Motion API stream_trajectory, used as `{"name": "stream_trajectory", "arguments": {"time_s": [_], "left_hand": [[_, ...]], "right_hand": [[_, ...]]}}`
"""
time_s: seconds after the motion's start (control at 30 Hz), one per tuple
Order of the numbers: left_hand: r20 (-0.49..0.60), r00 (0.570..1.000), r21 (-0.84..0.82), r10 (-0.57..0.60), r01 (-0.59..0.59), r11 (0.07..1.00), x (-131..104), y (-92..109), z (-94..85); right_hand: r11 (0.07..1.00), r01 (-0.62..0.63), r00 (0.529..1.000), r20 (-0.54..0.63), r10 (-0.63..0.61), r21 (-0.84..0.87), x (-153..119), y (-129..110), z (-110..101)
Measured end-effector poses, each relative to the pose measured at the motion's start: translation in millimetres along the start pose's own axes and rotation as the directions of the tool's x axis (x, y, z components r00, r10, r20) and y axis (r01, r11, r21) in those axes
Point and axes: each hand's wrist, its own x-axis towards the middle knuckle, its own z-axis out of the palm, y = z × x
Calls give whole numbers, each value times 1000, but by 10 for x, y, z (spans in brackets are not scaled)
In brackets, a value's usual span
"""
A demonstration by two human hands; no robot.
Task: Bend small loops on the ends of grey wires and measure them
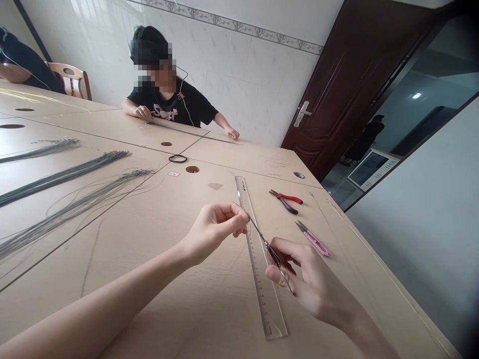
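Observation:
My left hand (217, 228) is closed in a pinch over the clear ruler (275, 311), at the upper end of a slim dark metal tool (272, 253). Whether a fine line is also between these fingertips, I cannot make out. The tool's thicker shaft lies in my right hand (305, 279), whose thumb and fingers are closed around it. A thin wire-like end sticks out below, near the thumb. Beneath both hands the ruler lies lengthwise on the table. To the right are pliers (287, 200) with red and dark handles and pink thread snips (315, 240).
Several bundles of grey-green line (63, 177) lie at left. A black ring (177, 158), a small label (173, 174) and a tape roll (299, 175) are farther back. Across the table a person (175, 99) handles a long dark strand. Pale line runs along the right edge.

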Motion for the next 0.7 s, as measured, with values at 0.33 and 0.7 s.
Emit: {"name": "stream_trajectory", "arguments": {"time_s": [0.33,0.7], "left_hand": [[5,1000,-15,5,-5,1000,-8,0,3],[4,1000,-16,10,-10,1000,8,-3,6]], "right_hand": [[1000,-12,1000,10,12,-24,2,-2,-15],[999,-13,1000,10,13,-35,1,13,-13]]}}
